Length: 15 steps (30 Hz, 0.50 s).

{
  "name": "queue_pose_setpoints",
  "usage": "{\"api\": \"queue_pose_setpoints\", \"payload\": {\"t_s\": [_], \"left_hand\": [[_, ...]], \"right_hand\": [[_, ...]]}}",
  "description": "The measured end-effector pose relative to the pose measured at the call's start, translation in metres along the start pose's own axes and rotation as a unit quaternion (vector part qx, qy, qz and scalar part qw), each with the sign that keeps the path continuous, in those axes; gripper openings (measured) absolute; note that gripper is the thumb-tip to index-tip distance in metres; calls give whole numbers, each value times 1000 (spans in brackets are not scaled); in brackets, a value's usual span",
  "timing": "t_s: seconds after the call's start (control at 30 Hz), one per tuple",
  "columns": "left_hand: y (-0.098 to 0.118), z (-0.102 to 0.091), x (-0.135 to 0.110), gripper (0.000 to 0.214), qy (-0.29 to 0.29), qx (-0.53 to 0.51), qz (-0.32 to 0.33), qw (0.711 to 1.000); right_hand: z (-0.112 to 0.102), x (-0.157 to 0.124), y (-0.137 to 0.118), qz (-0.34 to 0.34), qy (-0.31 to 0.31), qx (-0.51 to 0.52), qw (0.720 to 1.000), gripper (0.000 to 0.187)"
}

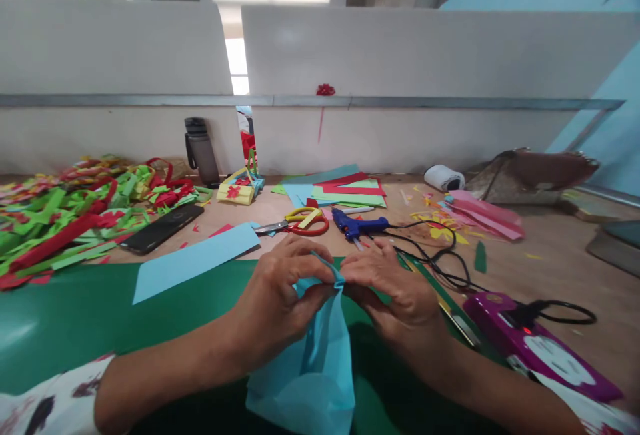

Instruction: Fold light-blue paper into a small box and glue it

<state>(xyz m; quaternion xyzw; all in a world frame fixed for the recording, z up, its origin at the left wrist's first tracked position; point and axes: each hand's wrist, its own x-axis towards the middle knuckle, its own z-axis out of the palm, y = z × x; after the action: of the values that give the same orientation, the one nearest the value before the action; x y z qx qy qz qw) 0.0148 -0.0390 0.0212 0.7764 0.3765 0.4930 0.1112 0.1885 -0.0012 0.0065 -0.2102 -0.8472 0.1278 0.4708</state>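
the left hand [287,281] and right hand [395,288] pinch the top edge of a light-blue bag [310,388], its body toward six o'clock over the green mat [190,321]. from the pinch, scissors [294,224] lie at eleven, a blue glue gun [359,226] near twelve, a purple power strip [540,348] near four.

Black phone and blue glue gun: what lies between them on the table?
Between phone and glue gun, the head view shows a light-blue paper strip, scissors and red scraps.

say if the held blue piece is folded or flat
Folded: the blue piece shows creases where the left hand and right hand pinch it.
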Motion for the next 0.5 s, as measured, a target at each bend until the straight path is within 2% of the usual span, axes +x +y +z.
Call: {"api": "queue_pose_setpoints", "payload": {"t_s": [0.27, 0.5], "left_hand": [[-5, 3, 1, 10, -8, -22, -26, 999], [-3, 5, -2, 10, -6, -10, -13, 1000]], "right_hand": [[1, 1, -1, 72, -23, 28, 997, 11], [1, 1, 2, 62, -23, 35, 997, 15]]}}
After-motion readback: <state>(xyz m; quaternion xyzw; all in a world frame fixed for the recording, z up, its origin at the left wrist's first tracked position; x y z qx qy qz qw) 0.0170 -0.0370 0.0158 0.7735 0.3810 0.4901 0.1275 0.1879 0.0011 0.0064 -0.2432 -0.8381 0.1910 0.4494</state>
